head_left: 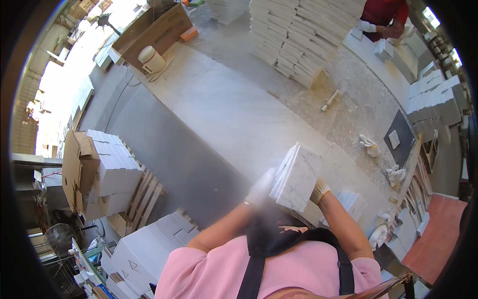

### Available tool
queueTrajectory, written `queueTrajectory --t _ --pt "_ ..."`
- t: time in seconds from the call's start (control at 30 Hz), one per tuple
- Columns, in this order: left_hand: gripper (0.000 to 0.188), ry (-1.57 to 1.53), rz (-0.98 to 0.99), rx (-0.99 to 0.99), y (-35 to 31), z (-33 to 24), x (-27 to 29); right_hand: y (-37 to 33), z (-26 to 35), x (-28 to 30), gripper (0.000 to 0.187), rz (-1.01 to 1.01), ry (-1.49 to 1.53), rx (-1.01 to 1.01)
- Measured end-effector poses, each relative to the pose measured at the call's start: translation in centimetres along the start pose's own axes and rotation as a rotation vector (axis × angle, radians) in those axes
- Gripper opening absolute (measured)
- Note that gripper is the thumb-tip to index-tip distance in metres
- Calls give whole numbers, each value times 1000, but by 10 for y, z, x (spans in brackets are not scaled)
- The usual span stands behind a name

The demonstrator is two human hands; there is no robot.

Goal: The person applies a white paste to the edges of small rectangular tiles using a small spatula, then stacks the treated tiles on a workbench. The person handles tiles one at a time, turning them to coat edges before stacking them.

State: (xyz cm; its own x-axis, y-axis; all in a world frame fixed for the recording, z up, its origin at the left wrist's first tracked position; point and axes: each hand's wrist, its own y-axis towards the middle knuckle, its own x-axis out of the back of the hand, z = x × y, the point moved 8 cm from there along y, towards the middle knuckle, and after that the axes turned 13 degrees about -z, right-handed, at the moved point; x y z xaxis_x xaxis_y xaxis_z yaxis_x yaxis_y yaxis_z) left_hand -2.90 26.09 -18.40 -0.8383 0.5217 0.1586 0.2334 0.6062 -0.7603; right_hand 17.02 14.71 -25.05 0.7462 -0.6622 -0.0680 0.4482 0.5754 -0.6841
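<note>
A short stack of white marble tiles with grey veins (301, 179) is held up in front of my chest, tilted, its edges fanned slightly at the left. My left hand (261, 190), in a white glove, presses against the stack's left side; haze blurs its outline. On the opposite side, my right hand (319, 191) grips the tiles in a white glove with a yellowish cuff, its fingers partly hidden behind them. Close to my right forearm, another small stack of pale tiles (348, 205) sits on the worktable (259, 117).
Tall piles of pale slabs (298, 37) stand at the far side, near a person in red (386, 17). Loose gloves (369, 145) and a dark square mat (401, 137) lie to the right. White boxes (114, 164) on a pallet are at left; a white bucket (151, 60) is farther off.
</note>
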Motion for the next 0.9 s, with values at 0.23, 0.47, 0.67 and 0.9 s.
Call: queueTrajectory --t 0.23,0.47,0.67,0.9 --pt "64 -697 200 114 25 -71 55 78 21 -110 42 94 -337 218" --pt "60 -383 -40 34 109 -122 166 82 105 -237 49 122 127 80" --pt "58 84 -16 -665 164 -172 225 102 146 -303 54 164 213 -15" --pt "80 1040 -358 -1049 219 -187 268 120 156 -328 60 273 242 -97"
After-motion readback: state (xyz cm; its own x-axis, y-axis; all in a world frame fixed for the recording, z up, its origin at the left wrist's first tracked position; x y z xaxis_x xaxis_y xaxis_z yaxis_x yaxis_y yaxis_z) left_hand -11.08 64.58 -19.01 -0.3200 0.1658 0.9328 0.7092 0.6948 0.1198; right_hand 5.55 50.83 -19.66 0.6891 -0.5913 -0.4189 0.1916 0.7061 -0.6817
